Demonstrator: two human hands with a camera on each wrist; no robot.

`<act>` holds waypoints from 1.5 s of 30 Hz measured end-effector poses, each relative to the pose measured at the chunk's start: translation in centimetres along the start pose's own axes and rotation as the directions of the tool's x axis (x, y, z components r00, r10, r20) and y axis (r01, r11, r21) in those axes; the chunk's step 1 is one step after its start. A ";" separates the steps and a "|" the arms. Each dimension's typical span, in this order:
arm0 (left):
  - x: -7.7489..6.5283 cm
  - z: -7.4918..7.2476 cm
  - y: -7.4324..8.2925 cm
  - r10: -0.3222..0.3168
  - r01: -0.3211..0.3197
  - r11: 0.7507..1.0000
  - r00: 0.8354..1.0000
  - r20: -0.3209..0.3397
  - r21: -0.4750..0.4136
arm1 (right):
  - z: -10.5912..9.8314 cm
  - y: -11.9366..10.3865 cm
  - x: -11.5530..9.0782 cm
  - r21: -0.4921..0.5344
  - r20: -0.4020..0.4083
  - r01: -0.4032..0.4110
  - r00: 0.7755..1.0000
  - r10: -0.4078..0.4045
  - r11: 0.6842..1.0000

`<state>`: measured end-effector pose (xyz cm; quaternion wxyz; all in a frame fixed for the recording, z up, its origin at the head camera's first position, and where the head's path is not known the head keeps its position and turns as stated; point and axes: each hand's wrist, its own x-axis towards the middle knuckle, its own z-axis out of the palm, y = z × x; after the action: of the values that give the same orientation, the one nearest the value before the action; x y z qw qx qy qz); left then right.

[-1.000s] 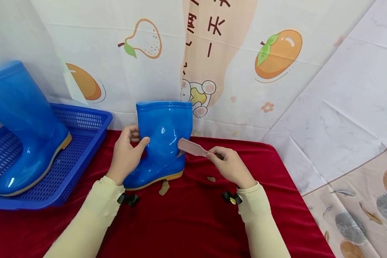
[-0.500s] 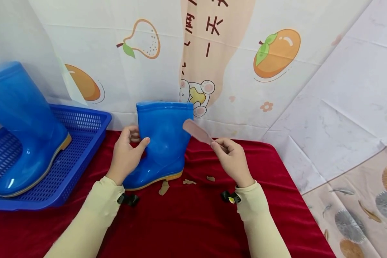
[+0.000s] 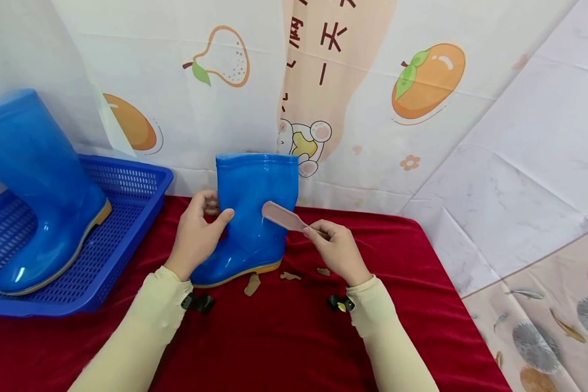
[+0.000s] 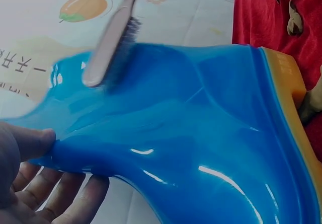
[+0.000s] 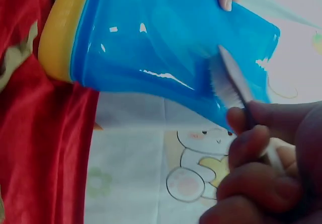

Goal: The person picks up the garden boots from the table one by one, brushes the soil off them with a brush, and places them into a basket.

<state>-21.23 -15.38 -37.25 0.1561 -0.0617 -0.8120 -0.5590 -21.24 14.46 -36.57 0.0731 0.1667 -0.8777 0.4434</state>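
Observation:
A glossy blue rain boot (image 3: pixel 245 188) with a yellow sole stands on the red cloth, toe to the left. My left hand (image 3: pixel 196 234) grips its shaft from the left, thumb in front; in the left wrist view the fingers (image 4: pixel 85 199) lie along the far edge. My right hand (image 3: pixel 335 247) pinches the handle of a pinkish brush (image 3: pixel 283 216). Its pale bristles (image 5: pixel 221 85) face the boot's shaft and look in contact there, though motion blurs them. Brown torn scraps (image 3: pixel 252 284) lie on the cloth by the sole.
On the left, a blue perforated plastic basket (image 3: pixel 132 239) holds a second blue rain boot (image 3: pixel 44 179). A white curtain (image 3: pixel 362 179) with fruit prints hangs close behind the boot. The red cloth (image 3: pixel 284 343) covers the table, whose edge falls away at right.
A brown scrap at the boot's right edge dropped to the cloth. The brush rose to the right, then came back down and left onto the shaft. The left hand stays on the boot.

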 end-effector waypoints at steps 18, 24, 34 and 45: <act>-0.1 0.4 -0.1 0.014 -0.014 1.000 0.999 -0.036 -0.008 | -1.6 0.7 -0.1 0.016 0.048 0.055 0.997 -0.055 0.998; -0.3 0.7 -0.1 0.025 -0.028 0.999 0.995 -0.100 -0.029 | -1.0 0.3 -0.2 0.040 0.033 0.116 0.993 -0.118 0.992; -0.3 -0.1 0.5 0.071 -0.107 0.985 0.967 -0.245 -0.135 | -1.3 0.0 0.0 0.072 -0.059 0.159 0.986 -0.155 0.985; 0.0 -2.1 1.6 0.147 -0.180 0.983 0.903 -0.404 -0.043 | -1.1 0.1 0.2 0.084 -0.281 0.143 0.953 -0.114 0.986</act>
<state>-20.46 -16.72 -35.17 0.3622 -0.0205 -0.7322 -0.5764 -21.54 15.38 -35.95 0.2144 0.1638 -0.8220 0.5015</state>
